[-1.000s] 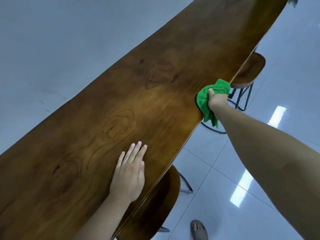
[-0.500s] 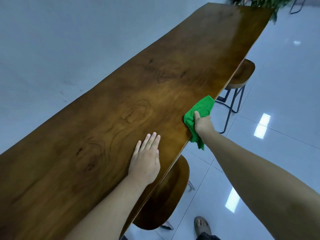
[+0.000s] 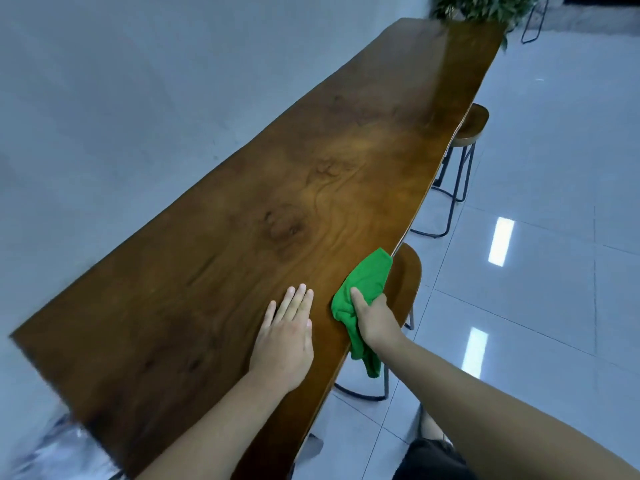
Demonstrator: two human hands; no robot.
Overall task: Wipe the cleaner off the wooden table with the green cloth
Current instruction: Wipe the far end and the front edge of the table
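The long wooden table [image 3: 277, 216] runs from the near left to the far right along a pale wall. My right hand [image 3: 375, 318] grips the green cloth [image 3: 367, 282] at the table's near right edge; part of the cloth lies on the wood and a tail hangs over the edge. My left hand [image 3: 285, 336] rests flat on the tabletop just left of the cloth, fingers straight and together. No cleaner can be made out on the glossy wood.
A wooden stool [image 3: 407, 278] stands under the table edge right beside the cloth. A second stool [image 3: 472, 126] with black metal legs stands farther along. A leafy plant [image 3: 481, 6] sits at the far end. Glossy white floor tiles [image 3: 540, 271] lie to the right.
My right hand has drawn the green cloth along the table's right edge toward me, from far out to right beside my left hand. The view has tilted up, showing the far end.
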